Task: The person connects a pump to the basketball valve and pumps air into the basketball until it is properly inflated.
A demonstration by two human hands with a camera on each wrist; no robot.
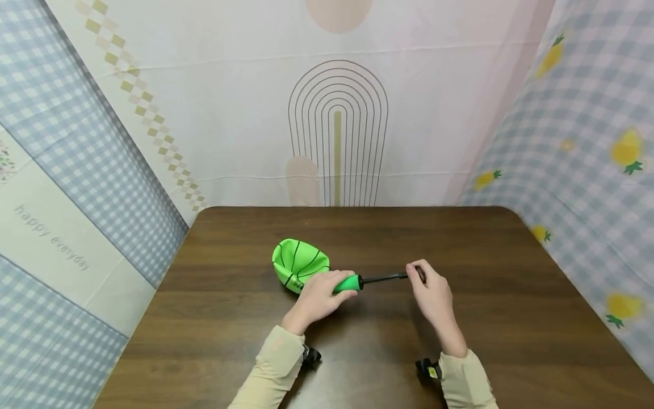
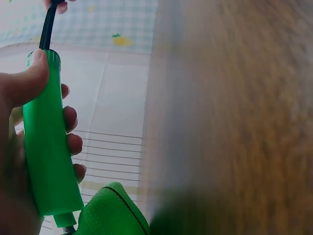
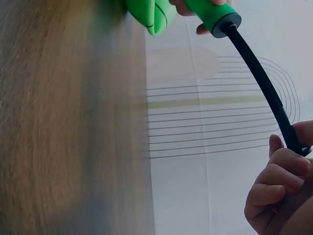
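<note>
At the middle of the dark brown wood-grain table [image 1: 214, 363], a lime-green, dented ball with thin black seams [image 1: 298, 261] lies left of centre, its surface caved in. Just to its right, the left hand [image 1: 321, 296] grasps a smooth green cylindrical pump barrel [image 1: 351, 283], thumb along one side and fingers wrapped around the other. The pump is held lengthwise from left to right, its narrow tip at the ball; whether the tip is inside cannot be told.

From the barrel's right end extends a slim black rod [image 1: 382, 278], well drawn out. The right hand [image 1: 431, 292] grips the black handle [image 1: 421, 274] at the rod's far right end, with fingers curled. Both forearms reach in from the near side in cream sleeves [image 1: 278, 358], and each wrist wears a small black camera [image 1: 311, 358].

Beyond the far edge hangs a white cloth printed with arches [image 1: 230, 113]; blue-and-white checked cloths [image 1: 587, 165] hang at left and right.
</note>
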